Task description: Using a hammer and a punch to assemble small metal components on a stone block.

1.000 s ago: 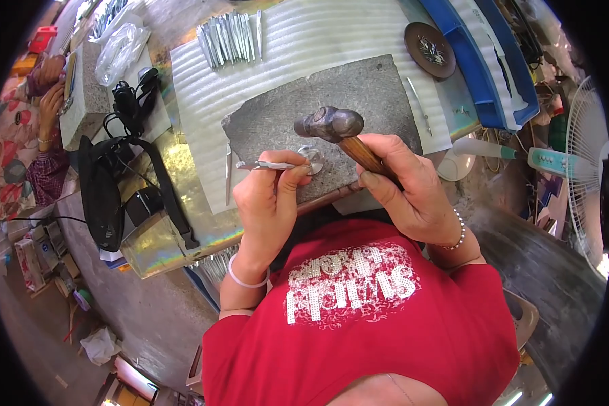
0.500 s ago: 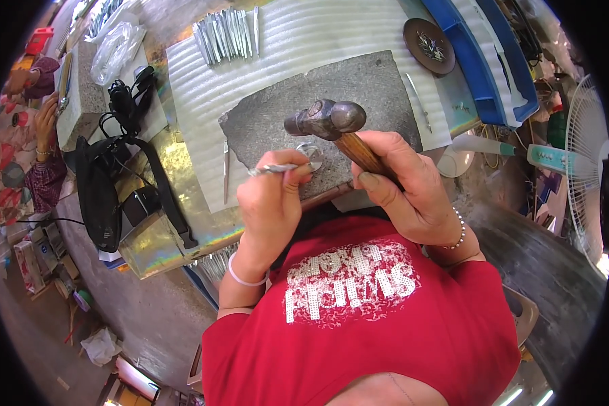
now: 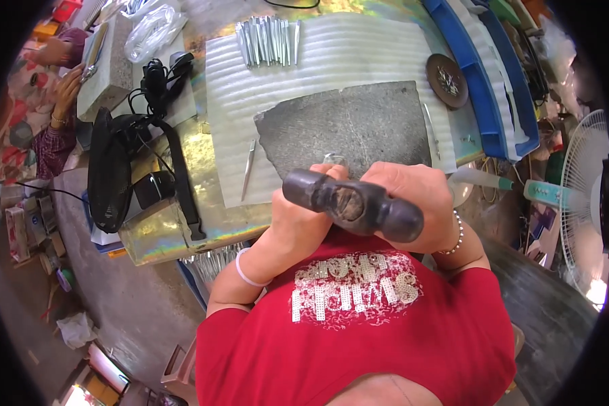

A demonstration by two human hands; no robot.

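Observation:
My right hand [image 3: 421,193] grips a ball-peen hammer whose dark steel head [image 3: 352,205] hangs over both hands, close to my chest. The head hides the handle. My left hand [image 3: 294,227] is curled closed beside it, with its fingers partly behind the hammer head; what they hold is hidden. Just beyond my fingertips, a small shiny, clear or silvery round piece [image 3: 335,160] lies on the near edge of a rough grey stone slab [image 3: 348,122].
White foam sheet [image 3: 230,101] lies under the slab, with a bundle of silver strips [image 3: 267,42] and a single slim strip [image 3: 249,169]. A brown dish [image 3: 446,81] and blue tray [image 3: 477,95] stand right. Left are a black strapped bag [image 3: 108,176] and another person's hand [image 3: 66,91].
Both hands have come together and nearer my chest; the hammer head has turned and dropped over them. The silver rod seen in my left hand is now hidden. The view has shifted slightly.

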